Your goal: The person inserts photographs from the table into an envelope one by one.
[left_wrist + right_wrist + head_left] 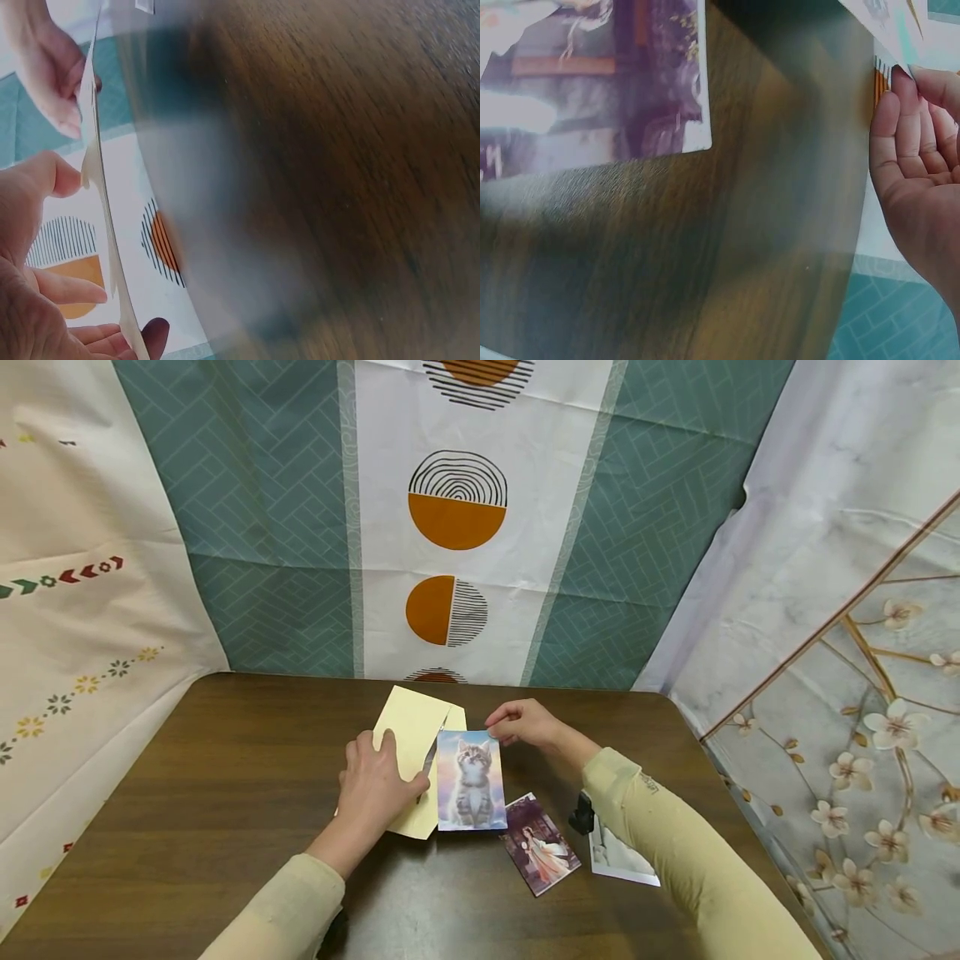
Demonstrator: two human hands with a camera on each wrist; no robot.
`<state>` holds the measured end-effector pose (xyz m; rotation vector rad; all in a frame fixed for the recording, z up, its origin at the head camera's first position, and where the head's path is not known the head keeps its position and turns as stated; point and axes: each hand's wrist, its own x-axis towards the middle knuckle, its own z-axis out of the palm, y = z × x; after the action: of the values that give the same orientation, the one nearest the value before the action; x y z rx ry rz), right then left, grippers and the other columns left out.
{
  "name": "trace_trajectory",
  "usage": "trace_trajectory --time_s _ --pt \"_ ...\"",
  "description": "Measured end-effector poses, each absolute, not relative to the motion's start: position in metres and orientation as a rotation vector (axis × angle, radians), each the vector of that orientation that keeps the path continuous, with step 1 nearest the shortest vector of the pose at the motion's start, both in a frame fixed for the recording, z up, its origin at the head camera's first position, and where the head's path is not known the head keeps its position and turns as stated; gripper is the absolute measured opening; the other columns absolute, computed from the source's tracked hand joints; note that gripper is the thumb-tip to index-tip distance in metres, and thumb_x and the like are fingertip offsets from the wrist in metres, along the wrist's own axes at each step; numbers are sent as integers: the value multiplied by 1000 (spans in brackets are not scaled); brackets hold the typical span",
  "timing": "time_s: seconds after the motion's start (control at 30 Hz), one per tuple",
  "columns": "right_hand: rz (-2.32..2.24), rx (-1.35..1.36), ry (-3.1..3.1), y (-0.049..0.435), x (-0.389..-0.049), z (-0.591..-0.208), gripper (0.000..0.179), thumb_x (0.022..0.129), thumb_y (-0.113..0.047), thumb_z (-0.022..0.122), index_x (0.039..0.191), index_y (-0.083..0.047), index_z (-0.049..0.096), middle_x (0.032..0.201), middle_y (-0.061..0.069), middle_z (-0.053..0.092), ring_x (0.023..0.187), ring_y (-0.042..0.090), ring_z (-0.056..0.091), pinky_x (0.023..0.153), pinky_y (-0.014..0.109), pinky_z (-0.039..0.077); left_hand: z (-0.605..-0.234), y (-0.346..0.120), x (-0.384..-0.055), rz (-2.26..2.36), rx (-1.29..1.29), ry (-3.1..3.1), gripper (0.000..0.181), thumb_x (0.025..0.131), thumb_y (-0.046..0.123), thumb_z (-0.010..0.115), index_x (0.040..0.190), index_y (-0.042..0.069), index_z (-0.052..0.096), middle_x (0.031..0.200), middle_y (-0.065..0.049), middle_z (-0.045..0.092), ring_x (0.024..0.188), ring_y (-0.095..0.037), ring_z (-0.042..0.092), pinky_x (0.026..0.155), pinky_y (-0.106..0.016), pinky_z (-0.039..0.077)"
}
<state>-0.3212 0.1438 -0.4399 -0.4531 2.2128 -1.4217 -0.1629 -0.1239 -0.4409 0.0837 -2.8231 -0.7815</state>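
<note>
My left hand (375, 785) grips a pale yellow paper envelope (408, 718), with fingers on both sides of its edge in the left wrist view. A dark slit runs down the envelope's right part. My right hand (528, 724) pinches the upper right corner of a kitten picture card (471, 781) between thumb and fingertips. This card overlaps the envelope's right side; whether part of it is inside cannot be told. In the right wrist view, my right hand (922, 142) holds the card's corner (889, 26) above the tabletop.
A purple card (540, 843) showing a figure in a flowing dress lies below the kitten card. Another white-edged picture (622, 857) is partly hidden under my right forearm. The brown wooden table (210, 793) meets patterned cloth hangings (262, 527) at its back and sides.
</note>
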Motion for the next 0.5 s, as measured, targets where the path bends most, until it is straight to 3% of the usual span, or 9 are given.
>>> trace_trajectory --time_s 0.27,0.5 --pt "-1538 -417 2209 138 -323 -440 32 99 -4 73 125 13 68 93 0 77 84 16 72 97 55 57 -441 -120 -163 -783 82 -2834 85 84 39 79 147 -11 49 144 -37 43 133 -54 42 85 -70 51" --pt "-1627 -384 2229 128 -321 -444 28 98 -7 76 122 7 73 100 3 79 90 21 74 90 44 61 -440 -118 -164 -781 87 -2853 88 84 41 81 147 -11 50 144 -38 43 132 -54 43 86 -70 52"
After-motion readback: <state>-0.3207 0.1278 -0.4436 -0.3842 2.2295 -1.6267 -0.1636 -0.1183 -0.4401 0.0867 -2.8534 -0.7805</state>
